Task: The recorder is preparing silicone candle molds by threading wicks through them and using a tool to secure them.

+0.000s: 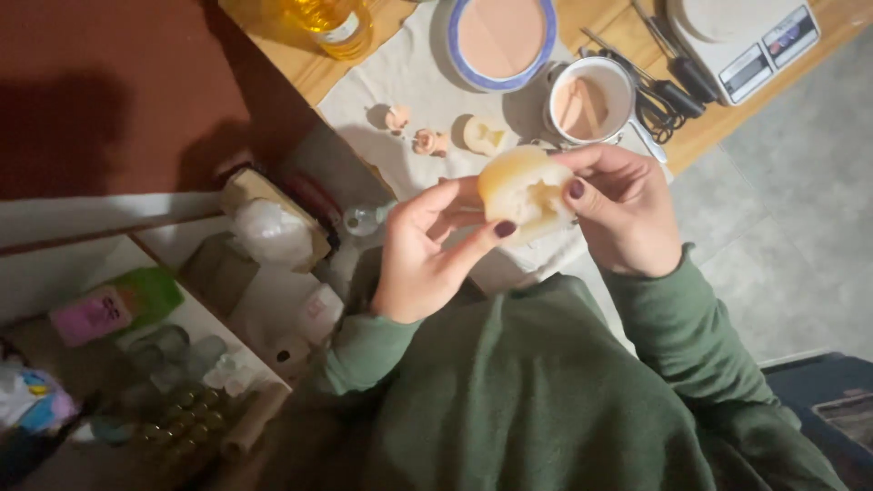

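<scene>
Hands pinching a pale mould above the cloth-covered table

Left hand and right hand both grasp the pale yellowish mould between them; white mug just behind; blue-rimmed plate farther back.

- A dark red-brown wall fills the upper left, with soft shadows on it.
- A wooden table runs across the top, partly under a pale cloth.
- Grey tiled floor shows at the right.
- A white shelf stands at the left, cluttered.
- The light is dim and warm.
</scene>
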